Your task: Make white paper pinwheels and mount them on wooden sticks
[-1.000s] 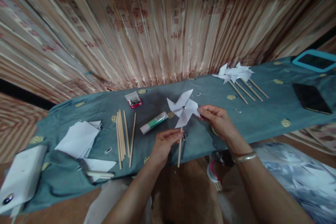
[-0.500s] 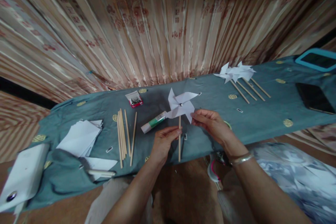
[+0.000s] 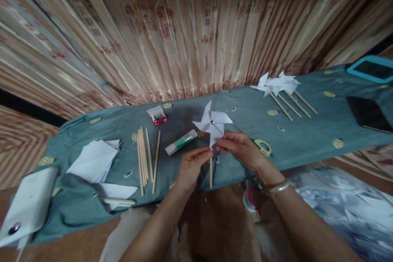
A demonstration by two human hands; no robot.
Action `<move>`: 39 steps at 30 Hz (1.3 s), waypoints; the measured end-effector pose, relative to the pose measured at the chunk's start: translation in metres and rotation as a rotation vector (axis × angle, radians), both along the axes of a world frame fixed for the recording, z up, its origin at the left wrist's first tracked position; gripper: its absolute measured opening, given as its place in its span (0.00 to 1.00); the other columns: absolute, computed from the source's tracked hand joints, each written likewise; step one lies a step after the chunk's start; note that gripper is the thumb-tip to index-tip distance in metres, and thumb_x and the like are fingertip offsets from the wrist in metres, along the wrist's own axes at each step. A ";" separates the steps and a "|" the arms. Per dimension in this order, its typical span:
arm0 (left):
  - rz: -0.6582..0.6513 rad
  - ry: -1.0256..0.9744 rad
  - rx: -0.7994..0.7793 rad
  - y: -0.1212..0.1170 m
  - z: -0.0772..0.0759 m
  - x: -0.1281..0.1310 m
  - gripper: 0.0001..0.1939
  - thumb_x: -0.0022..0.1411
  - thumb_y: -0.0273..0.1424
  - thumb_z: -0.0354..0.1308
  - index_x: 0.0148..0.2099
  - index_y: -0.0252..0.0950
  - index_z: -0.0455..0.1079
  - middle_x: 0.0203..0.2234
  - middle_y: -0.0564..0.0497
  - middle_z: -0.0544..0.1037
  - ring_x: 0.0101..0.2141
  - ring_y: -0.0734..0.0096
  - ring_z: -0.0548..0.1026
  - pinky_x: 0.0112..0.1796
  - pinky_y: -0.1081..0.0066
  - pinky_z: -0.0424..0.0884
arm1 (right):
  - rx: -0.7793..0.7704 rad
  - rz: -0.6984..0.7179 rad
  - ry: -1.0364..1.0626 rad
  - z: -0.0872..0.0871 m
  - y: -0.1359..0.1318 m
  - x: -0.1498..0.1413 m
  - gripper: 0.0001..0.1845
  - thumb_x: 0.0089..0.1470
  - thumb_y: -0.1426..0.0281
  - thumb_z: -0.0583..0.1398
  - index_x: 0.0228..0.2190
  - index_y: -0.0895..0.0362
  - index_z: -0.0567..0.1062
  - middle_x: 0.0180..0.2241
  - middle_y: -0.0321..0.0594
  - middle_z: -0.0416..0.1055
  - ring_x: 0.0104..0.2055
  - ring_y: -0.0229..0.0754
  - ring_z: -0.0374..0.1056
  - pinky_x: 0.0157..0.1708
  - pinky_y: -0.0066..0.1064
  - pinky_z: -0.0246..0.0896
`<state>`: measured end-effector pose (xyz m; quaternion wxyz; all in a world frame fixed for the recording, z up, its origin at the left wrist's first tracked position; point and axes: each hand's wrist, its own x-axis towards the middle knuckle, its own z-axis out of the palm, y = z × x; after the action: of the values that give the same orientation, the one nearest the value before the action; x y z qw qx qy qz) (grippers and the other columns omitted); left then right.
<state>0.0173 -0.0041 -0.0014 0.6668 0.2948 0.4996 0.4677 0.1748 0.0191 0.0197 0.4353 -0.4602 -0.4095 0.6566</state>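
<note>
A white paper pinwheel (image 3: 217,119), with a silver pin at its centre, is held upright over the near middle of the table. My left hand (image 3: 192,168) pinches its wooden stick (image 3: 211,176) just below the paper blades. At the lower blade, the thumb and fingers of my right hand (image 3: 239,147) are closed on the paper's edge. Scissors with a green handle (image 3: 263,147) lie partly hidden behind my right hand. A glue stick (image 3: 181,142) with a green label rests left of the pinwheel.
Loose wooden sticks (image 3: 143,159) and a stack of white paper (image 3: 92,159) lie to the left. Behind them stands an open red box of pins (image 3: 158,116). Several pinwheels (image 3: 276,85) lie at the back right, near a black phone (image 3: 367,114) and a blue-framed tablet (image 3: 373,69).
The pinwheel's blades have turned on the pin. My right hand has moved left and slightly down along the blades, uncovering the scissors' handle. My left hand stays on the stick.
</note>
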 end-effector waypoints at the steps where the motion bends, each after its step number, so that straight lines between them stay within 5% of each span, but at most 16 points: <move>1: -0.004 0.004 0.005 0.000 0.000 0.000 0.14 0.37 0.36 0.74 0.29 0.35 0.81 0.24 0.50 0.80 0.25 0.74 0.69 0.33 0.72 0.66 | 0.000 0.005 0.000 0.000 0.000 -0.001 0.17 0.37 0.57 0.72 0.21 0.58 0.78 0.21 0.33 0.74 0.24 0.31 0.65 0.29 0.27 0.59; 9: 0.004 0.018 -0.018 0.001 0.002 -0.001 0.16 0.35 0.37 0.74 0.29 0.36 0.81 0.23 0.50 0.80 0.25 0.73 0.70 0.33 0.72 0.66 | 0.062 0.038 -0.177 0.005 0.003 0.020 0.21 0.37 0.51 0.70 0.20 0.57 0.78 0.20 0.35 0.73 0.22 0.33 0.63 0.25 0.27 0.58; 16: -0.057 0.047 -0.016 -0.003 0.005 -0.002 0.14 0.37 0.37 0.73 0.29 0.35 0.81 0.25 0.48 0.81 0.27 0.71 0.72 0.34 0.70 0.67 | 0.109 -0.355 -0.083 0.004 0.012 0.045 0.22 0.36 0.48 0.70 0.26 0.54 0.79 0.27 0.38 0.78 0.27 0.36 0.70 0.30 0.27 0.65; 22: -0.063 0.060 -0.010 -0.003 0.006 -0.001 0.14 0.36 0.36 0.73 0.28 0.36 0.81 0.24 0.49 0.81 0.27 0.71 0.72 0.34 0.71 0.68 | -0.023 -0.251 0.119 0.010 0.010 0.029 0.22 0.32 0.53 0.74 0.26 0.53 0.78 0.27 0.37 0.78 0.27 0.37 0.73 0.29 0.27 0.70; 33: -0.077 0.102 0.001 -0.004 0.007 0.001 0.13 0.37 0.36 0.73 0.28 0.36 0.81 0.23 0.49 0.81 0.26 0.70 0.73 0.34 0.70 0.69 | -0.029 -0.216 0.112 0.012 0.009 0.027 0.18 0.34 0.61 0.74 0.28 0.55 0.80 0.24 0.35 0.77 0.23 0.34 0.71 0.26 0.24 0.69; 39: -0.130 0.092 -0.003 -0.005 0.006 0.000 0.13 0.37 0.37 0.73 0.28 0.36 0.81 0.25 0.48 0.82 0.27 0.69 0.74 0.35 0.70 0.69 | -0.006 -0.211 0.211 0.015 0.012 0.030 0.21 0.38 0.52 0.71 0.31 0.52 0.81 0.31 0.38 0.80 0.31 0.39 0.74 0.33 0.27 0.71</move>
<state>0.0170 -0.0088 0.0051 0.6725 0.3468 0.5104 0.4086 0.2047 0.0308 0.0343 0.5410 -0.4305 -0.3091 0.6530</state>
